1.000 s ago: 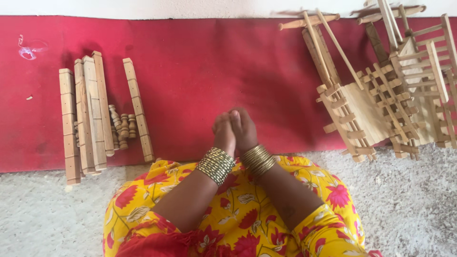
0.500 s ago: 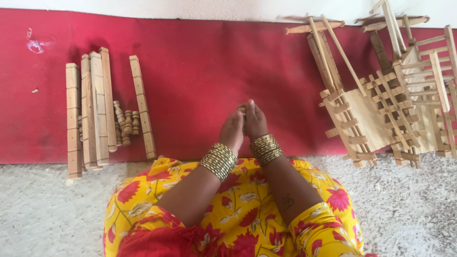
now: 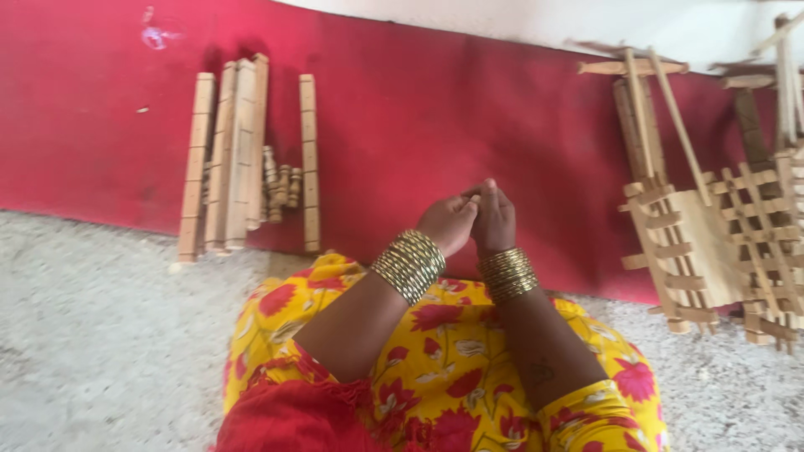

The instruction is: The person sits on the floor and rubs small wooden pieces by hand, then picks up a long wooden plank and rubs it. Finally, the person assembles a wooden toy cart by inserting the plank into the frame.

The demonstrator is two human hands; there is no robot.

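Observation:
My left hand [image 3: 448, 222] and my right hand [image 3: 496, 219] are pressed together in front of my lap, over the near part of a red mat [image 3: 419, 109]. The fingers are curled, with the fingertips touching each other. I see nothing held between them. Stacks of gold bangles ring both wrists. A yellow garment with red flowers covers my knees below. To the left, a hand's reach away, lies a row of long notched wooden slats [image 3: 226, 155], with one more slat [image 3: 310, 163] apart and some small turned wooden pieces [image 3: 280, 186] between.
Built wooden lattice frames [image 3: 670, 243] with long sticks lie on the mat at the right, and more frames [image 3: 766, 226] reach the right edge. Rough grey floor [image 3: 92, 335] runs along the mat's near edge. A white wall [image 3: 670, 21] borders the mat at the back.
My hands stay joined and have lifted a little forward over the mat, with the fingers shifting against each other. The view has swung slightly. The slats and frames have not moved.

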